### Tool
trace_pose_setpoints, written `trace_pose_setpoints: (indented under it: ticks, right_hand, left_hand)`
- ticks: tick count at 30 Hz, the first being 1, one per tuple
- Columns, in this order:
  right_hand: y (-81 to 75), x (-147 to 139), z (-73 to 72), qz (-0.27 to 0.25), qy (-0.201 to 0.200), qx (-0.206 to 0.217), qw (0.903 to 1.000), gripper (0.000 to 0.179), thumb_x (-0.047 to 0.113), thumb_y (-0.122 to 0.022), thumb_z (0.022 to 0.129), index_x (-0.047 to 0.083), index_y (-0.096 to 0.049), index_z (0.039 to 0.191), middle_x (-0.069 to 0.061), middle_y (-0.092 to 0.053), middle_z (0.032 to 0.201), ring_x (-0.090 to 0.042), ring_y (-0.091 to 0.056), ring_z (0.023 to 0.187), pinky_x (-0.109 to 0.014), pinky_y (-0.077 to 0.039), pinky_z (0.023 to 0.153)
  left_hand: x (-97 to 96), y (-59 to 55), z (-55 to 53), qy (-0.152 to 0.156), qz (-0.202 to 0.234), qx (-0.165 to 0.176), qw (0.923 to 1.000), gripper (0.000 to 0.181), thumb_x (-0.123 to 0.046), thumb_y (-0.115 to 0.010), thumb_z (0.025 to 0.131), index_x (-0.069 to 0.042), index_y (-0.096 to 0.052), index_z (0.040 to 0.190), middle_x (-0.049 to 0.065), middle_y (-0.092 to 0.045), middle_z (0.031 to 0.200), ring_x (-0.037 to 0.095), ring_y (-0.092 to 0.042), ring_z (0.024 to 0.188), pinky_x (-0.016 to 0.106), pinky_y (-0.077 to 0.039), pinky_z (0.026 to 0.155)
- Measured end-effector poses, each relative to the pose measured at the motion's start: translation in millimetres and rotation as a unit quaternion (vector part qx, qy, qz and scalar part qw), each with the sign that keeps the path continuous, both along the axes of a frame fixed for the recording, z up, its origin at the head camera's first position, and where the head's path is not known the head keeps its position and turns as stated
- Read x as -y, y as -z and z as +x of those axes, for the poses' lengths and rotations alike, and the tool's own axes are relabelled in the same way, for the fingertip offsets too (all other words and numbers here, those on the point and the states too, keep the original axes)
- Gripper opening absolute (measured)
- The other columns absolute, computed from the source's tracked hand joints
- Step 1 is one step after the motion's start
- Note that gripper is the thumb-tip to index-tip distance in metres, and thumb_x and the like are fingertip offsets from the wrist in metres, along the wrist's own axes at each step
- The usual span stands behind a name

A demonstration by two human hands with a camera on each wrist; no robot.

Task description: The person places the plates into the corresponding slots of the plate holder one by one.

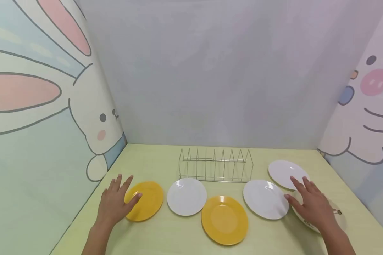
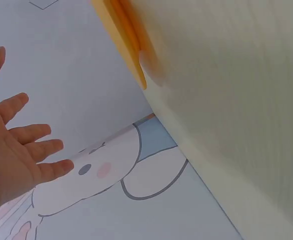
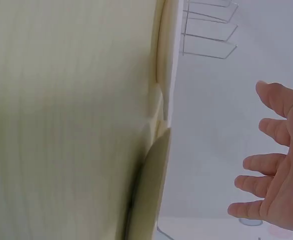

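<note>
My left hand (image 1: 114, 202) hovers with spread fingers over the left edge of a yellow plate (image 1: 148, 201). In the left wrist view the same hand (image 2: 16, 150) holds nothing. On the right, my right hand (image 1: 314, 205) is held above a cream patterned plate (image 1: 336, 216), partly covering it; its fingers are spread and grip nothing, as the right wrist view of the hand (image 3: 281, 170) shows. Beside it lie a white plate (image 1: 265, 199) and another white plate (image 1: 284, 171) farther back. A third white plate (image 1: 187, 197) and a second yellow plate (image 1: 225, 220) lie between the hands.
A wire dish rack (image 1: 215, 170) with several upright dividers stands behind the plates, near the back of the pale wooden table (image 1: 153, 159). A grey backdrop (image 1: 217, 78) rises behind it. Side panels with a cartoon rabbit (image 1: 92, 99) and a pig (image 1: 357, 117) flank the table.
</note>
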State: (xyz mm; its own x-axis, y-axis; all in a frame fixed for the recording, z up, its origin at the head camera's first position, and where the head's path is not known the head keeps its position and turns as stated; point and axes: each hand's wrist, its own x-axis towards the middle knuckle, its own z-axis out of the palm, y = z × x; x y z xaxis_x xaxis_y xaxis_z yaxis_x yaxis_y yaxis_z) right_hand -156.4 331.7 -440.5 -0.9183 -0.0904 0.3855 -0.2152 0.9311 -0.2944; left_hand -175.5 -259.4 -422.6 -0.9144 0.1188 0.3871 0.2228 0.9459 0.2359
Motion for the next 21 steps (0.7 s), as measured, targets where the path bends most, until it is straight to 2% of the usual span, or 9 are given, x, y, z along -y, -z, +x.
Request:
trace_pose_setpoints:
  ticks: [4,9,14,18,21]
  right_hand:
    - [-1.2,11,-2.4,-0.037,-0.013,0.009,0.9992,0.063,0.034,-0.062,0.089,0.004,-0.038,0.140,-0.039,-0.032,0.133,-0.058,-0.033,0.113,-0.070,-0.029,0.080]
    - [0.0,27,-13.0,-0.091,-0.045,-0.002,0.9949,0.060,0.026,-0.065,0.087,-0.001,-0.042,0.135,-0.039,-0.036,0.130,-0.058,-0.037,0.112,-0.067,-0.031,0.082]
    - [5.7,39,-24.6,-0.114,-0.074,-0.023,0.9904,0.057,0.020,-0.068,0.084,-0.004,-0.046,0.131,-0.036,-0.042,0.127,-0.054,-0.039,0.114,-0.062,-0.031,0.087]
    - [8.7,47,-33.6,-0.126,-0.079,-0.006,0.9889,0.057,0.020,-0.067,0.085,-0.005,-0.045,0.131,-0.033,-0.044,0.128,-0.051,-0.040,0.115,-0.061,-0.033,0.089]
    - [7.1,51,-40.9,-0.138,-0.076,0.012,0.9874,0.057,0.022,-0.064,0.088,-0.003,-0.043,0.134,-0.031,-0.044,0.129,-0.050,-0.042,0.114,-0.061,-0.034,0.088]
  left_hand:
    - [0.0,3.4,-0.1,0.009,0.024,0.034,0.9991,0.068,-0.049,-0.060,0.085,-0.006,-0.045,0.136,0.033,-0.035,0.136,0.053,-0.036,0.118,0.068,-0.031,0.085]
    - [6.2,6.2,-0.7,0.014,0.066,0.095,0.9932,0.071,-0.052,-0.056,0.087,-0.004,-0.042,0.138,0.033,-0.035,0.136,0.052,-0.037,0.118,0.067,-0.034,0.085]
    - [12.0,12.9,-0.9,0.024,0.114,0.110,0.9871,0.070,-0.048,-0.061,0.086,-0.002,-0.044,0.136,0.029,-0.042,0.132,0.048,-0.038,0.119,0.063,-0.033,0.090]
    - [14.3,19.6,-3.2,0.030,0.150,0.123,0.9805,0.070,-0.046,-0.063,0.085,-0.001,-0.046,0.135,0.026,-0.046,0.130,0.046,-0.042,0.117,0.059,-0.036,0.090]
    - [15.0,24.2,-6.6,0.025,0.171,0.151,0.9733,0.071,-0.047,-0.064,0.084,-0.001,-0.045,0.135,0.026,-0.045,0.132,0.047,-0.044,0.114,0.057,-0.040,0.087]
